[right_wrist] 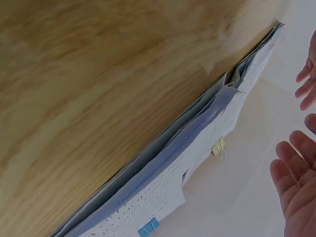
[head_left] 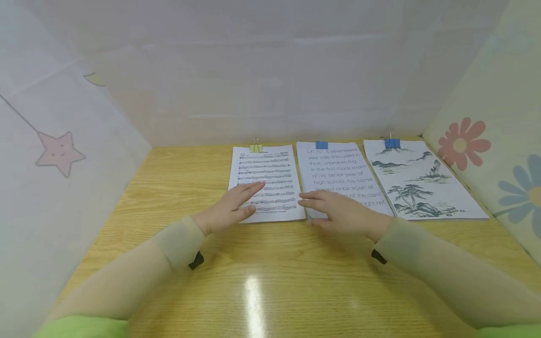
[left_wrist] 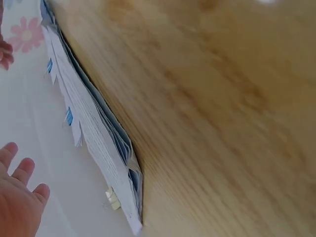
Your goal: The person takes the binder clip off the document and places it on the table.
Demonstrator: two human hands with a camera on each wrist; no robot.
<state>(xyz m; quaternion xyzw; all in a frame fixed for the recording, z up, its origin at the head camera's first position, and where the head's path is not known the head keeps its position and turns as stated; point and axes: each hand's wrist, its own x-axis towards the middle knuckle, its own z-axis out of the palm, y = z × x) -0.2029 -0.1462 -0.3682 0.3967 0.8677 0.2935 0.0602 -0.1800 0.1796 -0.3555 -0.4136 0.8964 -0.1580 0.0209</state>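
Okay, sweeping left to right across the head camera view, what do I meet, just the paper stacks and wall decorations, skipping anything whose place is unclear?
Pink star → yellowish crescent shape → sheet music stack → printed text stack → ink landscape stack → blue-petaled flower.

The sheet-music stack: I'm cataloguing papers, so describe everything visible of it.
The sheet-music stack is white paper, several sheets thick, printed with black music notation, lying face up on the wooden table beside the text stack. A yellow binder clip grips its top edge. The left hand partly hides it; contact is unclear.
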